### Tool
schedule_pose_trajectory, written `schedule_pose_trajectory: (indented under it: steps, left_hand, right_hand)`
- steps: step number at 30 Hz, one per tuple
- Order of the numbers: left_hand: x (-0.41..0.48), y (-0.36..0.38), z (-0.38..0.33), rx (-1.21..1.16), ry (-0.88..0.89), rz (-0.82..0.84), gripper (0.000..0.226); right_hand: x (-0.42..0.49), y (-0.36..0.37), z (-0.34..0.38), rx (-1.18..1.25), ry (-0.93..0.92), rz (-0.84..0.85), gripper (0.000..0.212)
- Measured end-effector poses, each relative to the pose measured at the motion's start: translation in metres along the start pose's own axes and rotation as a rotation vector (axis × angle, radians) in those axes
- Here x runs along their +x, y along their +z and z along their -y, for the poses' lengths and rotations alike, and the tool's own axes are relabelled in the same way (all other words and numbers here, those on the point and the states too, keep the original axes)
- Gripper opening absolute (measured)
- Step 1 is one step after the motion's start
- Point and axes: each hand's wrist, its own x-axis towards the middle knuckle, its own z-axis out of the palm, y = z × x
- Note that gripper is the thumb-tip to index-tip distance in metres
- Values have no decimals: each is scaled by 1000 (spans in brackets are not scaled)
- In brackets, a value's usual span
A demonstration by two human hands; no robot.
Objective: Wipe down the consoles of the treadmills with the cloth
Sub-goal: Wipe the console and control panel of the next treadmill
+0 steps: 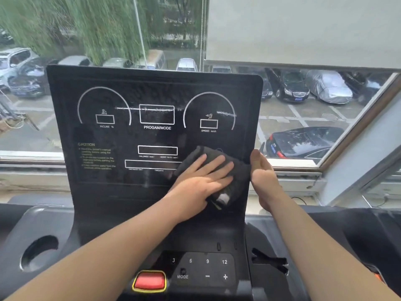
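The left hand [201, 183] lies flat with straight, spread fingers, pressing the dark cloth [239, 170] against the lower right of the console [152, 90]; it pins the cloth rather than clutching it, probably so that more of it rubs the panel. The right hand [265, 177] clasps the console's right edge, thumb in front and fingers hidden behind, seemingly to steady the panel against the push. Pale streaks [225, 114] higher up suggest the upper part is not yet wiped.
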Motion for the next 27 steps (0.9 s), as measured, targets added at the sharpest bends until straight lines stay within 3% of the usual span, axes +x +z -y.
schedule_pose_trajectory:
  steps: [3,5,9,12,14,19,21,23,27]
  left_hand:
    - [-2,-20,30,127,105,-11,67]
    - [-3,-34,52,173,-14,-128,68]
    - [2,-47,63,80,-446,-336,82]
    - [11,-37,39,-20,-535,-375,85]
    - [9,-23,20,-46,-490,-321,89]
    - [-15,-7,24,68,1,-14,81]
    - [-20,-18,46,160,87,9,71]
    - [-25,-31,68,211,25,-56,70]
    - [-28,-34,71,98,-409,-316,87]
  right_hand:
    - [1,1,-4,-38,-24,-3,58]
    - [2,3,-7,-55,-42,-15,59]
    - [2,6,-8,-96,-40,-22,71]
    - [3,5,-12,-96,-62,-61,106]
    - [9,4,-21,-107,-82,-76,113]
    - [3,8,-10,-160,-105,-85,79]
    - [-1,8,-5,-160,-91,-82,67]
    - [-2,7,-2,-156,-75,-76,62]
    - [-4,8,-2,-162,-78,-80,54]
